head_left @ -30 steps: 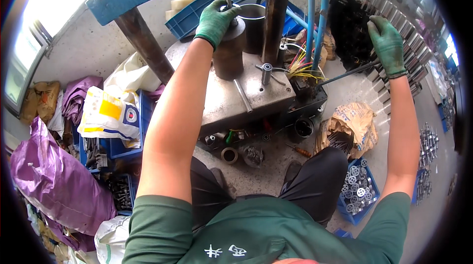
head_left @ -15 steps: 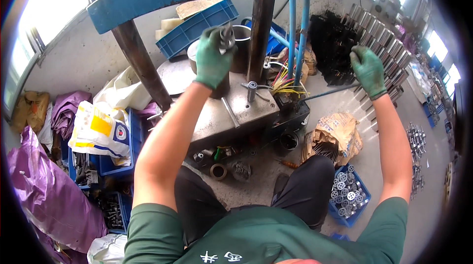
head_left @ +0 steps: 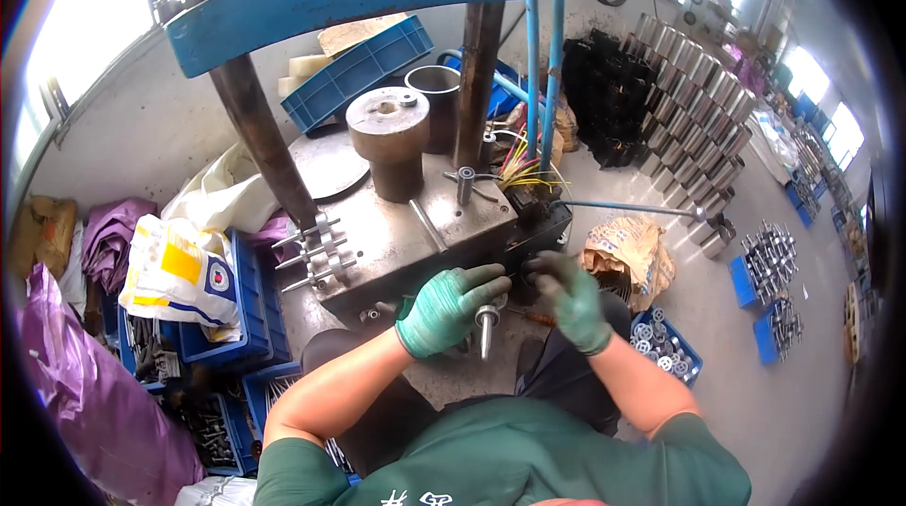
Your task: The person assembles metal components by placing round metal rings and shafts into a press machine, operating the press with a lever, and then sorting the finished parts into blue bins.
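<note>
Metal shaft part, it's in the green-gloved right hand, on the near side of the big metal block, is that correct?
Wrong hand: the head view shows the metal shaft part in the green-gloved left hand, on the near side of the big metal block.

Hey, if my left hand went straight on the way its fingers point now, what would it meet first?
Most likely the fingers of your right hand, just right of your left hand's fingertips, though depth is unclear from this one view.

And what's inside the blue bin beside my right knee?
Silver spoked wheels show in the blue bin. Its floor and any pieces beneath are covered by those on top.
</note>
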`<state>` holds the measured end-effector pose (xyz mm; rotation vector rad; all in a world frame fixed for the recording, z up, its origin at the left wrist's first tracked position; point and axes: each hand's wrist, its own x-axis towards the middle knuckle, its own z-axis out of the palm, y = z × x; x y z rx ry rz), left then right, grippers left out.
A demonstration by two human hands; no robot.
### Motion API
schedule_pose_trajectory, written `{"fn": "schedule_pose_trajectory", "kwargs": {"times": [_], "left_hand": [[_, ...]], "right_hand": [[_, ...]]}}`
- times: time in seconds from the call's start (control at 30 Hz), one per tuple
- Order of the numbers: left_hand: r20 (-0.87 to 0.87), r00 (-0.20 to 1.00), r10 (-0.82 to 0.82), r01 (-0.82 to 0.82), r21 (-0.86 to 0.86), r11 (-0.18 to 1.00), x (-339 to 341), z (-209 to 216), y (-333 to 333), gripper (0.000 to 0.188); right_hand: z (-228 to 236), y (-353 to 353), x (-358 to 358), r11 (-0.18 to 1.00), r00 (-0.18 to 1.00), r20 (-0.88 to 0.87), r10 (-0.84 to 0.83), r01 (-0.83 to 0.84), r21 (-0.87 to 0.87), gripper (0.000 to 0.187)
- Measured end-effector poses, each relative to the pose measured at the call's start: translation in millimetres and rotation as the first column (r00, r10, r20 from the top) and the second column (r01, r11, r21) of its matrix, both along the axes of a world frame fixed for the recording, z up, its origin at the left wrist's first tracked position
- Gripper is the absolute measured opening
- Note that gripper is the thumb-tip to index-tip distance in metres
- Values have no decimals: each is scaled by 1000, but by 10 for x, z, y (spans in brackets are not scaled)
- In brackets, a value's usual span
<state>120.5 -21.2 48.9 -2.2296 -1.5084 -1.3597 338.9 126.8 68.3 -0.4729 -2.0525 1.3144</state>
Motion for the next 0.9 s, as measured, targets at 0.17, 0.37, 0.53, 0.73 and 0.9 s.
{"fn": "schedule_pose_trajectory", "kwargs": {"times": [0.17,0.37,0.53,0.73,0.9], "left_hand": [[52,994,92,-85,-134,987,66,-121,100,51],[277,919,281,-214,-251,944,-270,-419,38,48],[421,864,278,-90,-414,906,-517,-622,10,51],[276,929,247,-89,-483,871,-553,-673,23,47],[159,970,182,-71,-534,843,-454,-708,0,44]], "right_hand": [[-697,-337,-465,-184,924,-378,52,-363,-914,56],[-1204,-208,-549,-113,947,-296,128,-283,-953,42],[-489,-125,-297,16,979,-182,-86,-182,-983,34],[-51,369,748,463,844,-439,-309,-270,-844,48],[-392,771,1946,495,714,-304,-630,67,-867,45]]}}
